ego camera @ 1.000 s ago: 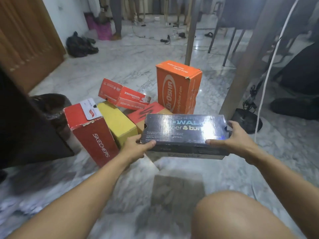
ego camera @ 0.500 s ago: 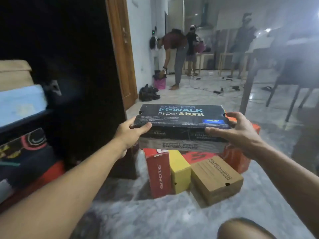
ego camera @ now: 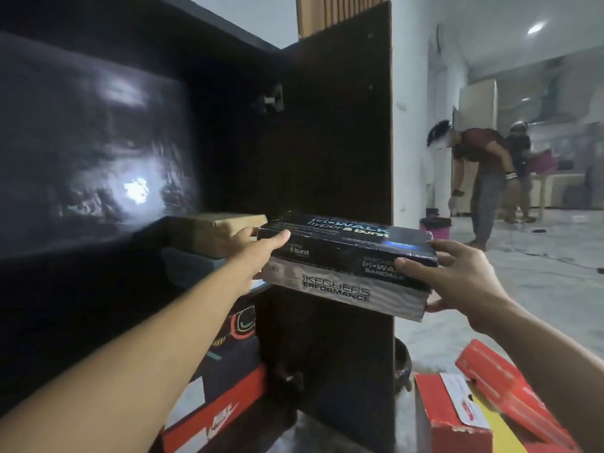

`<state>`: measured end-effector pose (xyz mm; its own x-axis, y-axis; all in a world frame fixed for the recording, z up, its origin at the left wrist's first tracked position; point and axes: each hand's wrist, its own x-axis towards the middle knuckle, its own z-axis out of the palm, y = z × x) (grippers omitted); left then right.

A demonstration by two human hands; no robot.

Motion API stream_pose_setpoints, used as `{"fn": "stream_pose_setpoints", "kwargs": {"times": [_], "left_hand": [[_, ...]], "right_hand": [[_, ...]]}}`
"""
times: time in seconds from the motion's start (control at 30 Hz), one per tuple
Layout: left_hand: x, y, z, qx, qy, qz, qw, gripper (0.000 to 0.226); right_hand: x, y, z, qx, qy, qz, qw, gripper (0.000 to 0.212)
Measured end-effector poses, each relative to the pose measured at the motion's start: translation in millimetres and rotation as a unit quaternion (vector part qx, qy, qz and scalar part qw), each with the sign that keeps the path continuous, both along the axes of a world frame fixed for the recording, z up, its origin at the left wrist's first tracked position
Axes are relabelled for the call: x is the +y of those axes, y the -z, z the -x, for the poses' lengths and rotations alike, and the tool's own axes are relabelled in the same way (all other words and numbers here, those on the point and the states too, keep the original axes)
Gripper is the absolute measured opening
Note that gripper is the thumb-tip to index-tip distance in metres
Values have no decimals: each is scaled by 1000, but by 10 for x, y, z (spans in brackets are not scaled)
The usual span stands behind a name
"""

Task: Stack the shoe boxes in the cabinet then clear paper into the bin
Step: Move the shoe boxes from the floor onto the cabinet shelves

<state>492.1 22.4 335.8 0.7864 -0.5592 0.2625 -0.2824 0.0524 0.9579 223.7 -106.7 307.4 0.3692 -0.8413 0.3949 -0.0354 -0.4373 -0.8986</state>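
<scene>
The cabinet [ego camera: 98,142] is standing open (door swung right); you are holding the black shoe box [ego camera: 346,259] at its shelf opening, left hand [ego camera: 258,246] and right hand [ego camera: 457,282] both gripping its ends

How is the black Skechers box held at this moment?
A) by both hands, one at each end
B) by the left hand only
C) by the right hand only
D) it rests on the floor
A: the left hand grips the black Skechers box at its left end and the right hand at its right end, in front of the open cabinet door.
</scene>
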Motion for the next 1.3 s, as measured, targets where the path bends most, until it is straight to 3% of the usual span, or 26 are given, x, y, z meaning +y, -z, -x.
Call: {"fn": "stream_pose_setpoints", "kwargs": {"times": [0.07, 0.17, 0.3, 0.47, 0.57, 0.67, 0.77, 0.87, 0.93, 1.0, 1.07, 1.2, 1.3], "left_hand": [[69, -186, -251, -5, -24, 15, 1000, 62], [122, -482, -582, -12, -59, 42, 997, 37], [109, -845, -1008, -36, -94, 89, 991, 25], [-1, -1057, -1598, -41, -151, 59, 986, 46], [-102, -1027, -1845, -21, -110, -8, 994, 81], [-164, -926, -1964, -48, -85, -17, 995, 86], [-137, -844, -1979, -72, -42, 23, 996, 97], [-71, -841, -1923, -112, -34, -11, 993, 105], [-94, -858, -1902, -140, -40, -51, 988, 131], [-131, -845, -1931, -171, -60, -81, 980, 142], [-147, -822, -1982, -182, -96, -101, 974, 137], [-130, -786, -2063, -193, -133, -97, 967, 95], [-122, -790, -2118, -186, -123, -85, 971, 90]], "right_hand": [[13, -176, -292, -9, -14, -4, 1000, 74], [41, -464, -705, -23, -34, 2, 999, 66], [46, -783, -1273, -44, -35, 30, 998, 82], [107, -972, -2000, -35, -12, 44, 998, 68], [112, -986, -2428, -12, -3, 52, 999, 91], [121, -1024, -2739, -5, -2, 50, 999, 88], [148, -1076, -2933, -28, -37, 37, 998, 56], [152, -1071, -3117, -49, -91, 57, 993, 28], [112, -1045, -3228, -25, -104, 98, 989, 32], [48, -1016, -3304, 8, -100, 129, 987, 44], [-20, -976, -3361, 27, -90, 161, 983, 46], [-142, -874, -3470, 73, -112, 188, 973, 50], [-179, -794, -3525, 93, -177, 167, 965, 63]]}}
